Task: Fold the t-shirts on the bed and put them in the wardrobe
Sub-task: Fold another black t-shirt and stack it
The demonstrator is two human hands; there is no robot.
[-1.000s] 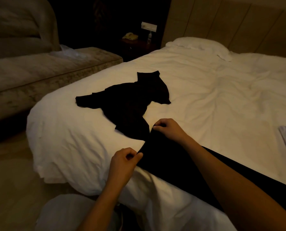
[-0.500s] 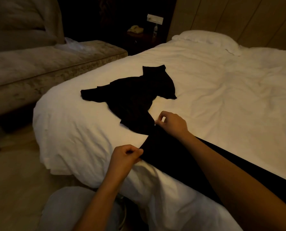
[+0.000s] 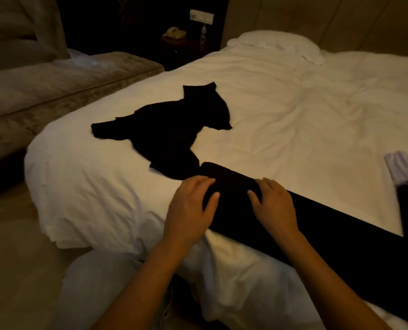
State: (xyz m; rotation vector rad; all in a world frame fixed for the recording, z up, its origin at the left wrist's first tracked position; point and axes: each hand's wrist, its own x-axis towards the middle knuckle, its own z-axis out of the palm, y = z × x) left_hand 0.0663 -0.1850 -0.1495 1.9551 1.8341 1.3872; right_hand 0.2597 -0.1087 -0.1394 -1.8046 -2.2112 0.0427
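A black shirt (image 3: 281,225) lies as a long dark strip along the near edge of the bed (image 3: 293,110), running from the middle of the frame down to the lower right corner, and its upper-left end is turned over on itself in a rounded fold. Both hands rest on that folded end. The left hand (image 3: 191,208) lies at the centre of the frame with its fingers curled over the left part of the fold and its thumb set on the dark cloth, grasping the fabric. The right hand (image 3: 274,206), just to the right of it, has its fingers bent over the fold and its thumb pressed on the cloth, also grasping the shirt. A second black shirt (image 3: 172,129) lies crumpled and spread out above and to the left of the hands, on the white sheet, its lower edge touching or just beside the folded end; the dim light does not show which. A pale folded cloth (image 3: 402,167) sits at the right edge of the frame. A white pillow (image 3: 276,42) lies at the head of the bed, upper centre. A sofa (image 3: 55,86) fills the upper left, and a telephone (image 3: 174,33) stands on a dark nightstand at the top centre.
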